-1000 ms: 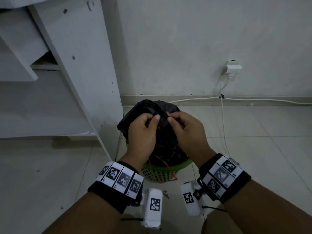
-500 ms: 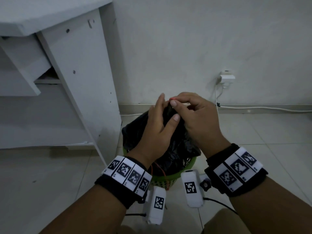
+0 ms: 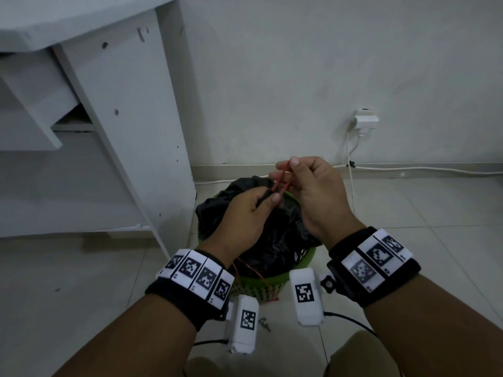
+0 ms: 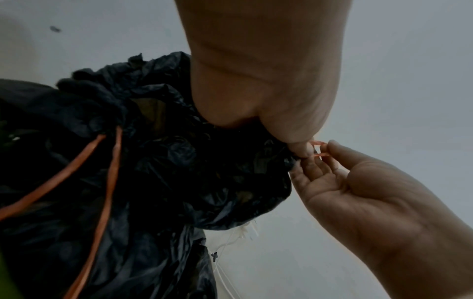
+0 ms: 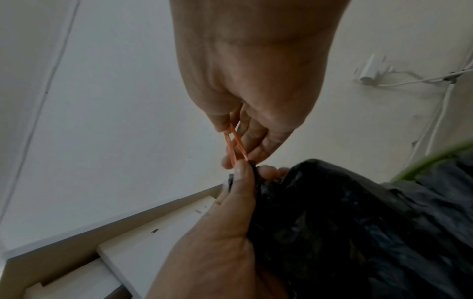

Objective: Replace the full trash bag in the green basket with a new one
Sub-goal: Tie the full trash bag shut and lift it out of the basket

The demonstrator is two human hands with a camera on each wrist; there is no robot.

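Note:
A full black trash bag [image 3: 275, 240] sits in the green basket [image 3: 261, 284] on the floor. My left hand [image 3: 261, 198] pinches the gathered black plastic at the bag's top [image 5: 258, 172]. Just above it, my right hand [image 3: 288, 172] pinches a loop of the orange drawstring [image 3: 280, 180] and holds it up from the bag's hem. The same loop [image 5: 234, 145] shows taut in the right wrist view. A second orange drawstring loop [image 4: 102, 172] hangs loose down the near side of the bag.
A white desk with a side panel [image 3: 130, 118] stands right beside the basket on the left. A white wall is close behind, with a plugged charger [image 3: 364, 122] and a cable [image 3: 408, 168] running along the skirting. Tiled floor lies to the right.
Both hands dropped a little from their raised position. The left hand now pinches the bag's top, and the right hand has drawn the orange drawstring loop out above it.

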